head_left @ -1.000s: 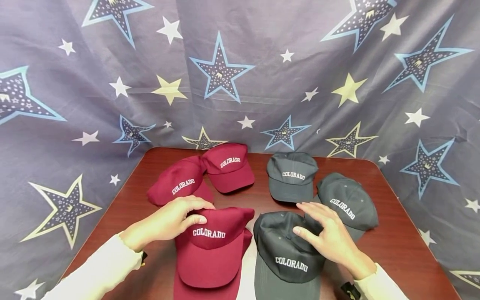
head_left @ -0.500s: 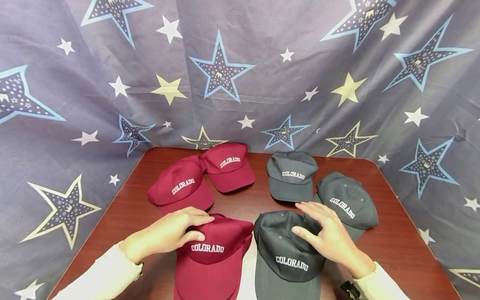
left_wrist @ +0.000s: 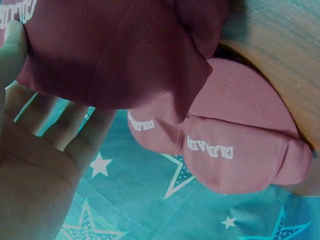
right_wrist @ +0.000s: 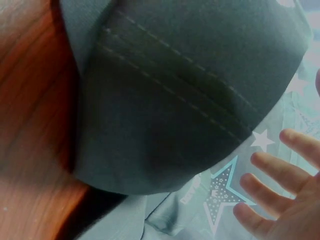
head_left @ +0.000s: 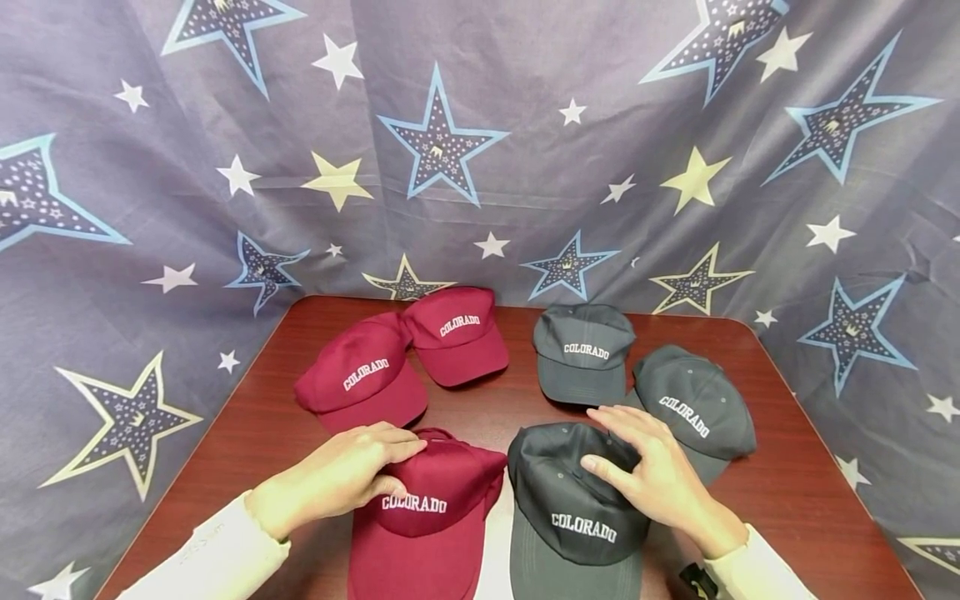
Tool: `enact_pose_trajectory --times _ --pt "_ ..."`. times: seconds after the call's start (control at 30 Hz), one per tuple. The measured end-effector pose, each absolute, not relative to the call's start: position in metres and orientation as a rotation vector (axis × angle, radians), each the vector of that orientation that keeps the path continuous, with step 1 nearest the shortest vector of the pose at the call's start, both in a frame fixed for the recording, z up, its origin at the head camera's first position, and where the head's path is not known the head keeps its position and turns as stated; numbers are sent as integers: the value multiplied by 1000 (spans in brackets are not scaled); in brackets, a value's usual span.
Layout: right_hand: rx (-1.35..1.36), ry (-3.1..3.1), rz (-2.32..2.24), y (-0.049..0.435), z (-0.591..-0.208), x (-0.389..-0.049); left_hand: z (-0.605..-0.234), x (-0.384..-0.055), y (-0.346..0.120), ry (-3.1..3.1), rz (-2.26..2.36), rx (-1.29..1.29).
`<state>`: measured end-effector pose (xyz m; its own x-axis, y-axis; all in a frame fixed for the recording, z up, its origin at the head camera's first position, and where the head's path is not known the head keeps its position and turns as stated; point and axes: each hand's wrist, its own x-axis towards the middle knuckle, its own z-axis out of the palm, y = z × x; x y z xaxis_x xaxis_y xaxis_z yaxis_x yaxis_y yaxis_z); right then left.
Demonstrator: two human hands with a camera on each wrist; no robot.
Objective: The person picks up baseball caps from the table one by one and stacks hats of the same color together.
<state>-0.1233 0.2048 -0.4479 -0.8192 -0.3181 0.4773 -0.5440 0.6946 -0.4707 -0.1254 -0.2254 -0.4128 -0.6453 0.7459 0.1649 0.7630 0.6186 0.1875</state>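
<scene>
In the head view my left hand grips the crown of a maroon baseball cap lettered COLORADO. Its thumb lies over the front lettering and its fingers reach over the top. The left wrist view shows the fingertips passing behind the cap. This cap sits over another maroon cap, mostly hidden beneath it. Beside it lies a dark grey baseball cap with the same lettering. My right hand hovers by that crown, fingers extended. In the right wrist view its spread fingers stand apart from the grey cap.
Two maroon caps, one left and one farther back, overlap behind my left hand. Two grey caps, one at back and one at right, lie beyond my right hand. A star-patterned cloth hangs behind the wooden table.
My left hand has brought the maroon cap down and toward me, from raised above the other maroon cap to lying over it. The right hand has barely moved.
</scene>
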Motion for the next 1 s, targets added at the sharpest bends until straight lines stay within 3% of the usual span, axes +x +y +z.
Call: enact_pose_trajectory --times 1.0 --pt "658 -2545 876 208 -447 -125 -416 -125 -231 -2776 -509 -1244"
